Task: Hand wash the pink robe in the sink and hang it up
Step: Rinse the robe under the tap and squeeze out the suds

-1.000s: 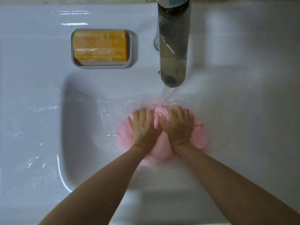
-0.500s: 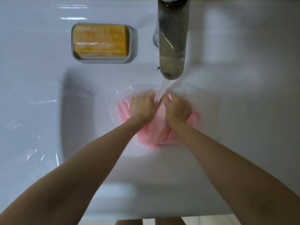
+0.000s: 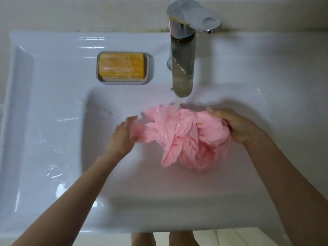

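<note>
The wet pink robe (image 3: pixel 184 137) is stretched out in the white sink (image 3: pixel 124 183) under water running from the chrome tap (image 3: pixel 182 68). My left hand (image 3: pixel 122 137) grips the robe's left end; its fingers are blurred. My right hand (image 3: pixel 237 126) grips the bunched right end with curled fingers. The cloth hangs in folds between my hands, with the stream hitting its top middle.
An orange bar of soap (image 3: pixel 121 66) lies in a grey dish (image 3: pixel 149 71) on the sink's back ledge, left of the tap. The wet ledge (image 3: pixel 44 121) spreads wide on the left. My legs show below the sink's front edge.
My hands were pressed together on the balled robe; now they have moved apart and pulled the cloth open under the stream. The view has tilted up.
</note>
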Motion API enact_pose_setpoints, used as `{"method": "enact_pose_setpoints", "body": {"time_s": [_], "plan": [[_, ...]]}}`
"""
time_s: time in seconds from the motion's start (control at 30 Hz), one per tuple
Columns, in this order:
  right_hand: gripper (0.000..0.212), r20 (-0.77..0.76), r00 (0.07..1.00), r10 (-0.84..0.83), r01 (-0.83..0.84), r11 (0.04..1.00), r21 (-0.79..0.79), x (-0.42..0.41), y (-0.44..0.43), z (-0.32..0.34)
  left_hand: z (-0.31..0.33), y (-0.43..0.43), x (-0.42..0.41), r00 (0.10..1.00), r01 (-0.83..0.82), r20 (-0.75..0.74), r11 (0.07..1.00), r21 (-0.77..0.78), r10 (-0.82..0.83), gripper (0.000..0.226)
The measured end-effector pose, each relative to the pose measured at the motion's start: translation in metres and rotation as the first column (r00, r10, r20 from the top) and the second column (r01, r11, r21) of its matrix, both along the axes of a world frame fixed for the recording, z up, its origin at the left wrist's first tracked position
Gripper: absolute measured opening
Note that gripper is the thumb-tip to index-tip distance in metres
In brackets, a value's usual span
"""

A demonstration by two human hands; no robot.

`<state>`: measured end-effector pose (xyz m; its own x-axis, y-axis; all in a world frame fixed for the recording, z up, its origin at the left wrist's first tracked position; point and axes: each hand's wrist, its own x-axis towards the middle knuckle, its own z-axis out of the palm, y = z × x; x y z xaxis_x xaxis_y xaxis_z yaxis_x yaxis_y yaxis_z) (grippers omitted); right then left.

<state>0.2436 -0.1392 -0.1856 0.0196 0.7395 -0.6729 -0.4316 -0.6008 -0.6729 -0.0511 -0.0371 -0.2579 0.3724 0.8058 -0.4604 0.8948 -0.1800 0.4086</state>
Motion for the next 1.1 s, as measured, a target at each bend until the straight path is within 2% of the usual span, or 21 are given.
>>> {"method": "enact_pose_setpoints", "body": {"time_s": [0.07, 0.13, 0.17, 0.23, 0.27, 0.33, 0.4, 0.43, 0.5, 0.53, 0.63, 0.7, 0.77, 0.83, 0.87, 0.9, 0.97, 1.0, 1.03, 1.07, 1.1], "plan": [[0.027, 0.044, 0.999, -0.003, -0.001, 0.996, 0.090, -0.012, 0.001, 0.024, 0.007, -0.013, 0.008, 0.986, 0.134, 0.078, 0.981, 0.141, -0.146, 0.096], [0.004, 0.068, 0.997, 0.039, -0.050, 0.984, 0.172, -0.030, 0.004, 0.050, 0.011, -0.029, 0.025, 0.910, 0.272, 0.234, 0.920, 0.283, -0.341, 0.109], [0.009, 0.075, 0.993, 0.089, -0.103, 0.970, 0.219, -0.039, 0.004, 0.060, 0.010, -0.039, 0.035, 0.873, 0.338, 0.266, 0.899, 0.277, -0.410, 0.113], [0.012, 0.052, 0.985, 0.166, -0.174, 0.940, 0.292, -0.055, 0.005, 0.080, 0.014, -0.053, 0.056, 0.894, 0.343, 0.298, 0.939, 0.021, -0.333, 0.132], [0.014, 0.038, 0.983, 0.179, -0.182, 0.926, 0.332, -0.063, 0.007, 0.093, 0.025, -0.058, 0.064, 0.932, 0.238, 0.326, 0.944, -0.230, -0.156, 0.143], [0.029, 0.062, 0.977, 0.205, -0.212, 0.884, 0.417, -0.068, 0.005, 0.110, 0.043, -0.059, 0.075, 0.905, 0.082, 0.394, 0.844, -0.530, 0.160, 0.117], [0.030, 0.086, 0.982, 0.171, -0.191, 0.859, 0.475, -0.071, 0.002, 0.126, 0.051, -0.058, 0.077, 0.820, 0.007, 0.480, 0.834, -0.552, 0.312, 0.067], [0.028, 0.078, 0.991, 0.113, -0.137, 0.866, 0.481, -0.067, -0.001, 0.124, 0.051, -0.057, 0.077, 0.783, -0.038, 0.487, 0.811, -0.583, 0.387, 0.059], [0.020, 0.065, 0.996, -0.054, 0.026, 0.928, 0.371, -0.060, -0.004, 0.115, 0.044, -0.059, 0.068, 0.622, -0.207, 0.410, 0.646, -0.735, 0.667, 0.059], [0.013, 0.112, 0.987, -0.116, 0.081, 0.958, 0.275, -0.054, -0.007, 0.101, 0.038, -0.061, 0.061, 0.464, -0.247, 0.365, 0.514, -0.821, 0.807, 0.054], [0.016, 0.396, 0.916, -0.066, 0.086, 0.996, -0.034, -0.041, -0.024, 0.034, 0.041, -0.066, 0.043, -0.005, -0.079, 0.194, 0.193, -0.978, 0.981, 0.043], [0.017, 0.491, 0.869, 0.063, 0.017, 0.988, -0.157, -0.048, -0.036, -0.007, 0.039, -0.072, 0.043, -0.140, -0.012, 0.102, 0.102, -0.995, 0.985, 0.042], [0.040, 0.574, 0.792, 0.207, -0.074, 0.966, -0.246, -0.061, -0.046, -0.037, 0.038, -0.082, 0.053, -0.263, -0.117, 0.039, 0.009, -0.993, 0.964, 0.037], [0.059, 0.820, 0.489, 0.297, -0.106, 0.953, -0.282, -0.069, -0.047, -0.038, 0.032, -0.088, 0.060, -0.314, -0.194, -0.051, -0.116, -0.974, 0.948, 0.041], [0.061, 0.914, 0.292, 0.280, -0.116, 0.959, -0.257, -0.070, -0.046, -0.032, 0.031, -0.089, 0.062, -0.300, -0.216, -0.101, -0.170, -0.961, 0.949, 0.042], [0.064, 0.944, 0.207, 0.255, -0.176, 0.959, -0.220, -0.070, -0.045, -0.024, 0.030, -0.088, 0.061, -0.256, -0.217, -0.137, -0.195, -0.956, 0.957, 0.042], [0.087, 0.857, 0.404, 0.319, -0.359, 0.917, -0.171, -0.070, -0.043, -0.013, 0.030, -0.082, 0.057, -0.013, -0.325, -0.089, -0.088, -0.942, 0.996, 0.034], [0.105, 0.762, 0.481, 0.433, -0.461, 0.865, -0.200, -0.074, -0.042, -0.012, 0.029, -0.077, 0.052, 0.209, -0.477, -0.006, 0.097, -0.874, 0.978, 0.028], [0.121, 0.713, 0.431, 0.553, -0.556, 0.785, -0.272, -0.078, -0.043, -0.017, 0.028, -0.075, 0.047, 0.497, -0.574, 0.050, 0.371, -0.730, 0.866, 0.033], [0.132, 0.709, 0.309, 0.634, -0.612, 0.703, -0.362, -0.083, -0.045, -0.029, 0.027, -0.073, 0.040, 0.752, -0.566, 0.015, 0.658, -0.497, 0.659, 0.051], [0.138, 0.711, 0.183, 0.679, -0.627, 0.638, -0.447, -0.088, -0.046, -0.043, 0.028, -0.070, 0.034, 0.901, -0.432, -0.067, 0.871, -0.234, 0.429, 0.073]]}}
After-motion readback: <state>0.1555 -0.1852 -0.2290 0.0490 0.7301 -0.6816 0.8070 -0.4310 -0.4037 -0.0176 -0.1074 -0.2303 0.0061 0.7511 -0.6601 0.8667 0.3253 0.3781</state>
